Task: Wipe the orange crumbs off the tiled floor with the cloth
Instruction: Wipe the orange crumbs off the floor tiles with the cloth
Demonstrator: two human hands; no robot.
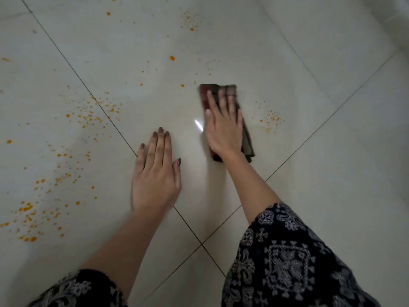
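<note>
My right hand (223,127) lies flat on a folded dark cloth (247,141) with red and grey stripes, pressing it to the pale tiled floor (309,196); the cloth's far end is motion-blurred. My left hand (156,171) rests palm down on the floor, fingers together, holding nothing. Orange crumbs are scattered thickly at the left (88,116) and lower left (28,209). A small patch of crumbs (273,117) lies just right of the cloth, and another (191,23) sits farther away.
Dark grout lines (194,235) cross diagonally under my arms. A few larger orange drops (172,58) lie beyond the cloth. A white wall base or fixture (396,14) shows at the upper right corner. My dark patterned sleeves (287,262) fill the bottom.
</note>
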